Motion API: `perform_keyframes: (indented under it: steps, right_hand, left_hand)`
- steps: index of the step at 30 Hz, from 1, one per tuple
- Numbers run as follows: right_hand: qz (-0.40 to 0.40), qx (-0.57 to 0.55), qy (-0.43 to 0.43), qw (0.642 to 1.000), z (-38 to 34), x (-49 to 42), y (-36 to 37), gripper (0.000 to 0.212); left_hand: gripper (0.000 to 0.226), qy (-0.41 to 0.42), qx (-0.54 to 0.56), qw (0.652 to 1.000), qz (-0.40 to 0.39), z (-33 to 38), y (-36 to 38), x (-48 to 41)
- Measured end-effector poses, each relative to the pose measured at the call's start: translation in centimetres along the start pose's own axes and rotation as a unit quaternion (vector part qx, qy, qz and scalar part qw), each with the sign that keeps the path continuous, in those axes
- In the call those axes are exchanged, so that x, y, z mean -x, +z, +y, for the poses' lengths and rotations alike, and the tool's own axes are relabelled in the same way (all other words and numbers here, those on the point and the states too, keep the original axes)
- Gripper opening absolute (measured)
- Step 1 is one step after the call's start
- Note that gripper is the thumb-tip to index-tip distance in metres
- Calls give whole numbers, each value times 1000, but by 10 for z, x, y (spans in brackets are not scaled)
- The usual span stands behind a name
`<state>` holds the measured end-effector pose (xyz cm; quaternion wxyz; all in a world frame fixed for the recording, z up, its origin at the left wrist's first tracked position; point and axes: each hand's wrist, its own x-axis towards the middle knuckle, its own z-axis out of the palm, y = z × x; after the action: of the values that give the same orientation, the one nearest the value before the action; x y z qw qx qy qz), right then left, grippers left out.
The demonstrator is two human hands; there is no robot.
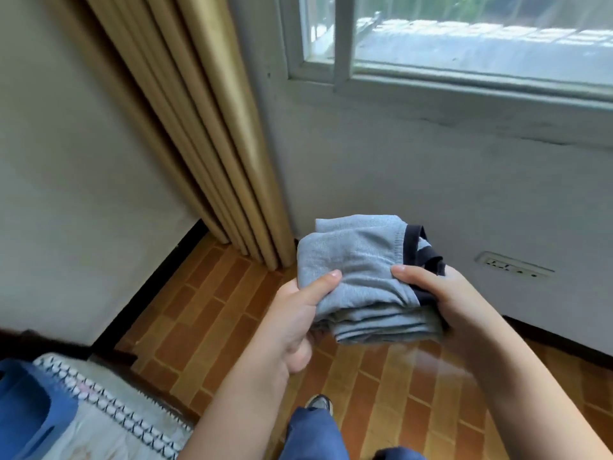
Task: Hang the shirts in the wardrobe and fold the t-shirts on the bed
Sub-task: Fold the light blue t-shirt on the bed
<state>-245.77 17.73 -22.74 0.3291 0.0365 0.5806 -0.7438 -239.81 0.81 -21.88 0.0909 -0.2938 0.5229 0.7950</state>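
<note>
Above floor [212,310] — grey t-shirt [361,260], folded | left grip [295,320] and right grip [441,297] pinch its opposite sides

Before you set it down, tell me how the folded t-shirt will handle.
Likely floppy: the t-shirt droops at its edges between left hand and right hand. Probably light, as pinching fingers alone carry it. Its stacked folds may slip apart if one hand lets go.

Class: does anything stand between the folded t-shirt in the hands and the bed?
Nothing visible does. The left hand and right hand grip the t-shirt in the air; the bed lies lower left, with only floor between. A blue garment covers part of the bed.
</note>
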Motion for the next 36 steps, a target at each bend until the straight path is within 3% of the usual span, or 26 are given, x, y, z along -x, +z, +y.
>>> perform_keyframes:
  steps: [7,15,25,28,36]
  right_hand:
    - [125,-96,-63,985,-26,31,-1,40]
    - [298,-153,-131,933,-43,77,-38,35]
    - [487,-233,-208,816,-28,164,-95,31]
    - [529,-241,-222,783,-20,198,-119,40]
    - [620,-287,-257,683,-1,297,-190,30]
  left_hand:
    - [26,-34,-73,987,-143,38,37,-21]
    - [27,-86,-161,935,-304,47,122,-39]
    - [29,-156,-259,845,-441,-7,244,-22]
    - [38,-168,-296,808,-481,-31,285,-5]
    - [53,-260,-342,710,-558,-105,396,53]
